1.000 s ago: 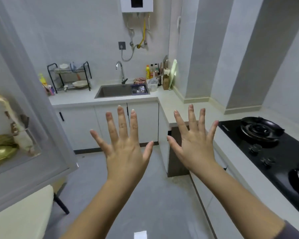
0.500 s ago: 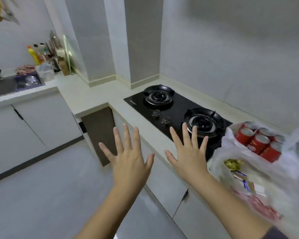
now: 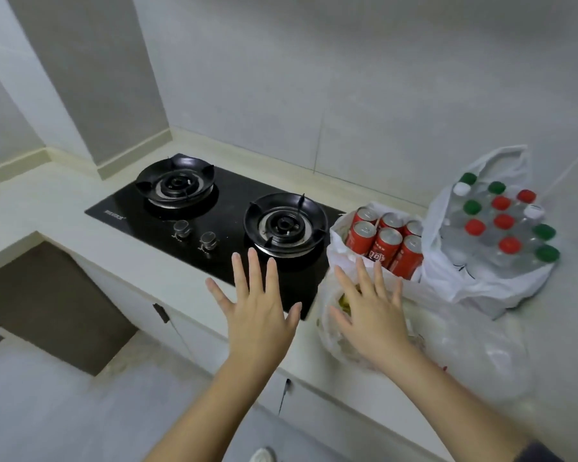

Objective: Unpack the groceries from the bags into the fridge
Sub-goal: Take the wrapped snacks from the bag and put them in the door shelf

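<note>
Three plastic grocery bags stand on the counter right of the stove. One white bag (image 3: 339,261) holds several red drink cans (image 3: 386,243). A second white bag (image 3: 481,288) farther right holds several water bottles (image 3: 501,221) with red, green and white caps. A clear bag (image 3: 464,345) at the counter's front edge holds food, mostly hidden behind my right hand. My left hand (image 3: 257,311) hovers with fingers spread over the stove's front edge, holding nothing. My right hand (image 3: 371,311) is also spread flat, just above the clear bag. The fridge is out of view.
A black two-burner gas stove (image 3: 214,211) is set into the pale countertop (image 3: 64,208). White cabinet doors (image 3: 194,331) run below the counter, with a dark recess (image 3: 54,305) at left. Grey floor lies in front, and tiled walls stand behind.
My view has swung right from the sink and open fridge door to the stove and the bags. Both hands stay spread and empty, now closer to the bags.
</note>
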`<state>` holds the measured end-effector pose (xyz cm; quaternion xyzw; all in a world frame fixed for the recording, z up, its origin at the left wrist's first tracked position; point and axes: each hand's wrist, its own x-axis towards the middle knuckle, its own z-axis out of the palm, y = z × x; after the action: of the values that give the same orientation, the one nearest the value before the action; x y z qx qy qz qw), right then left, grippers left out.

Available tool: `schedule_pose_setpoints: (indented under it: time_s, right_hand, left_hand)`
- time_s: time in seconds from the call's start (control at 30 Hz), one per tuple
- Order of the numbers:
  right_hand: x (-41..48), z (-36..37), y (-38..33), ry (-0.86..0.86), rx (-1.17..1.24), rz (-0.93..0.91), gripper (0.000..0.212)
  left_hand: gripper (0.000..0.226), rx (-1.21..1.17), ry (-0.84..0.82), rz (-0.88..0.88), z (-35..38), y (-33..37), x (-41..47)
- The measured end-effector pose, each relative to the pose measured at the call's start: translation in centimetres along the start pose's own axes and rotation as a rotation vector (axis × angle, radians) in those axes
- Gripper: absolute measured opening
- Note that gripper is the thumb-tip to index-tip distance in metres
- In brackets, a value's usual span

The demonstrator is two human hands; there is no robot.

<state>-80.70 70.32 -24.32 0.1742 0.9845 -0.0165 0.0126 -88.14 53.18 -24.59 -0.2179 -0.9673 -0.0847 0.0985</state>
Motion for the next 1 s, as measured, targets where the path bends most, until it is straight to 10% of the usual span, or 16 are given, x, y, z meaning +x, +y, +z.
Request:
schedule_pose_setpoints:
  time_s: [0.67, 1.0]
  right_hand:
    - [6.8, 4.8, 10.1, -0.14, 0.066, -0.178, 0.044]
    - [10.1, 8.4, 10.7, -0.234, 0.001, -0.417, 0.053]
  left_hand:
    - [0.017, -0.254, -0.085, 0.576, 9.7, 8.6, 3.6]
    - [0.036, 0.19, -0.505, 0.329, 10.8, 8.6, 5.1]
